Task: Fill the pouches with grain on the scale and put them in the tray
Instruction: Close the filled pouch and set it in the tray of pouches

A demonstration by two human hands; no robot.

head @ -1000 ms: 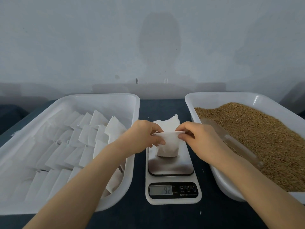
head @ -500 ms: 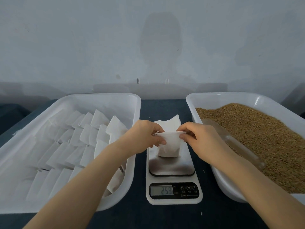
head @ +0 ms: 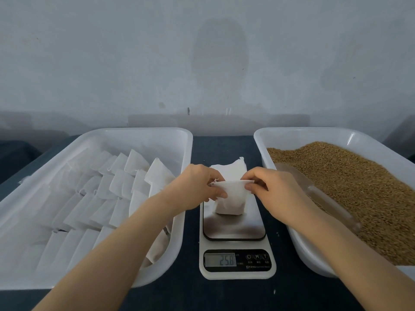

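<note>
— Well, where is the pouch [head: 231, 202]?
— Upright on the digital scale [head: 234, 228], display [head: 220, 259] reading 25.8; left hand [head: 197, 187] and right hand [head: 275, 190] each pinch its top edge, fingers [head: 221, 194] curled on the white cloth.

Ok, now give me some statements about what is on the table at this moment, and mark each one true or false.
1. The left hand and the right hand both pinch the top of the pouch standing on the scale. True.
2. The display reads zero. False: it reads 25.8.
3. The grain lies in the left tray. False: it fills the right tray; the left tray holds white pouches.
4. A clear scoop lies on the grain. True.
</note>
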